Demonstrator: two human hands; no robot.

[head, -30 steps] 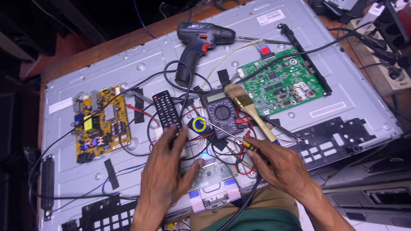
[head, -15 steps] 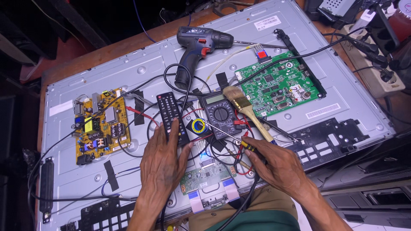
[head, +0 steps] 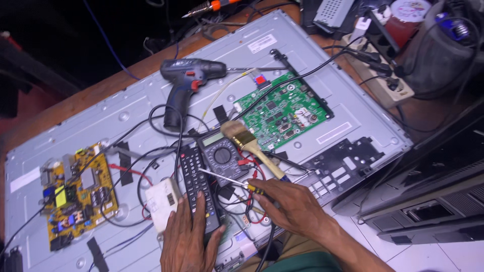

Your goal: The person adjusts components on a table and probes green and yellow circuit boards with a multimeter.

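Fingers of my right hand [head: 295, 209] are pinched on a yellow-handled screwdriver [head: 229, 180] pointing up-left over the long black remote control [head: 199, 189], whose near end my left hand [head: 189, 239] clamps.

Black remote control [head: 198, 187] and yellow-and-black-handled screwdriver [head: 229, 180], both in hand over the grey metal back of a flat panel.

The remote control is long, slim and black, covered in rows of small buttons, lying face up and nearly lengthwise toward the person, its near end under the fingers of the left hand [head: 186, 239], its far end just beside a dark multimeter. The screwdriver has a thin bright shaft and a short yellow-and-black handle; the right hand [head: 292, 209] pinches the handle, and the shaft slants low to the left, its tip over the remote's upper buttons.
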